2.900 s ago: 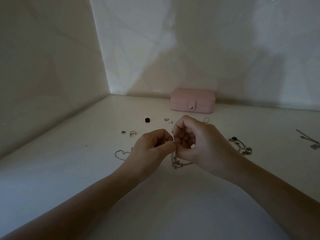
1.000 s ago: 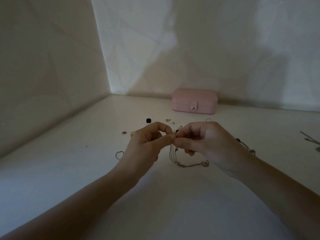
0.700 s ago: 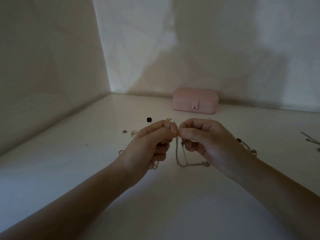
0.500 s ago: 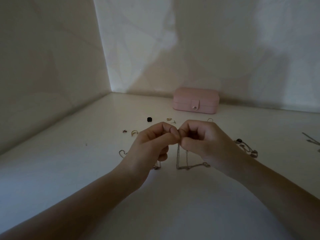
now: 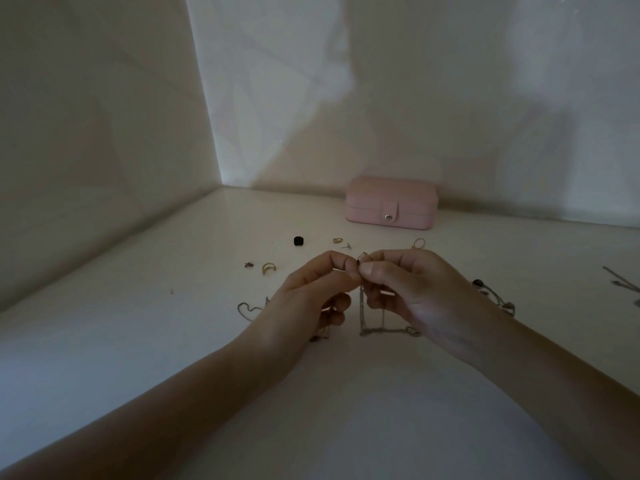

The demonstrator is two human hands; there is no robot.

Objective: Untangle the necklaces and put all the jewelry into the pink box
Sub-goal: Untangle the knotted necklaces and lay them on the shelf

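A thin, limp silver chain necklace (image 5: 362,311) is pinched at its knot by the left hand (image 5: 308,299) and right hand (image 5: 412,289); light, snag-prone, best gripped beside the tangle

There is just one camera, worn on the person's head, and it looks forward and down over both bare arms onto the pale surface (image 5: 346,427). It is close to the left hand (image 5: 304,299) and the right hand (image 5: 412,289), which sit in the middle of the picture, while the pink box (image 5: 391,203) is far back by the wall. The wide view also takes in the corner where two walls meet, up on the left.
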